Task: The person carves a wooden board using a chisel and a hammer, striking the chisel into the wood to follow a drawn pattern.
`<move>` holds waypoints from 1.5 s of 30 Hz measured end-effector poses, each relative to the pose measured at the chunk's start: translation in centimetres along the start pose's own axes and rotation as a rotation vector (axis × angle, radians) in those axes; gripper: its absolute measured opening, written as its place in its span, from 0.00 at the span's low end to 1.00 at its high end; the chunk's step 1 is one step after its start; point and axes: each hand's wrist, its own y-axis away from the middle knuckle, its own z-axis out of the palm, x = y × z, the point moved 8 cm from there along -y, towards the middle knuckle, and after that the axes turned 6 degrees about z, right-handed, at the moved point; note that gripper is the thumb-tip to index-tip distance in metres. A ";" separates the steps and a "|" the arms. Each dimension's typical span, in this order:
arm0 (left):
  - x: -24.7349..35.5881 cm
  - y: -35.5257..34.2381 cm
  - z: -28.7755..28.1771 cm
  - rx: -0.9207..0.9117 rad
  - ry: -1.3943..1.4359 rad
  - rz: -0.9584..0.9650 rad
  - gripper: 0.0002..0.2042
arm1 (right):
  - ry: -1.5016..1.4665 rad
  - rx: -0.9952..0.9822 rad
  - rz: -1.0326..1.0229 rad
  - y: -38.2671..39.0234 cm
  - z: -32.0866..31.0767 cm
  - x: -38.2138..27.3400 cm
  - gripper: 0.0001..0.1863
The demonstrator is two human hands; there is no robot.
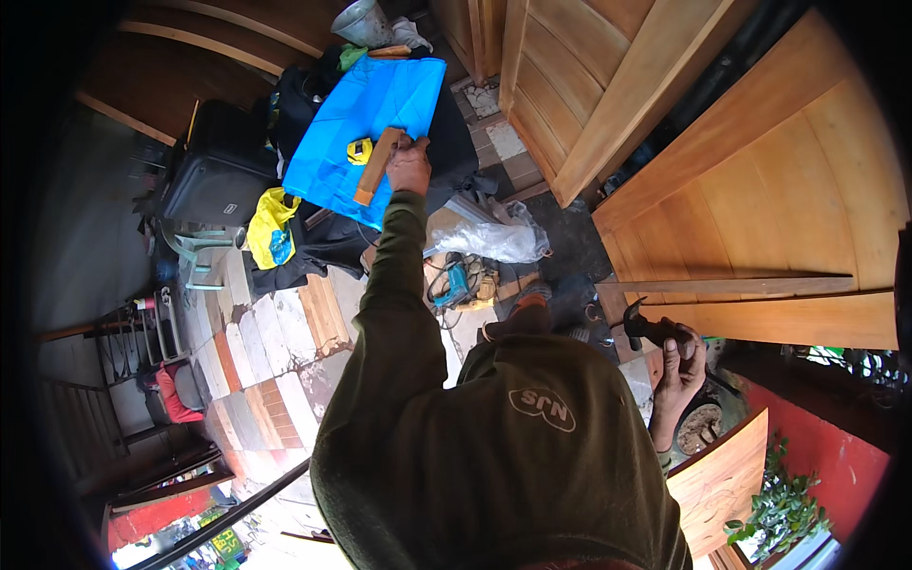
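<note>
My left arm reaches forward over a bright blue sheet (323,157). My left hand (409,169) is closed on a short flat piece of wood (375,171), held at a slant above the sheet. Beside the wood lies a yellow tape measure (359,151). Off to my right side, my right hand (680,372) is closed around a hammer (655,329). Its dark head points away from me, toward a wooden panel.
Large wooden panels (760,190) lean at the right. A black speaker (220,171) and yellow bag (273,228) sit left of the blue sheet. Clear plastic wrap (499,236) and a teal power tool (456,283) lie nearer me. Patchwork tiles (271,332) cover the floor.
</note>
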 end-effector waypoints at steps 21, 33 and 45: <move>0.5 -2.1 5.6 -0.397 -0.209 0.282 0.13 | 0.000 0.032 0.010 -0.2 3.9 -2.1 0.15; 1.5 -2.0 3.9 -0.338 -0.380 0.276 0.08 | 0.075 0.010 -0.011 -0.2 3.0 -0.6 0.16; 0.9 -2.6 4.9 -0.389 -0.334 0.195 0.07 | 0.072 -0.077 -0.087 -1.2 4.2 -1.6 0.16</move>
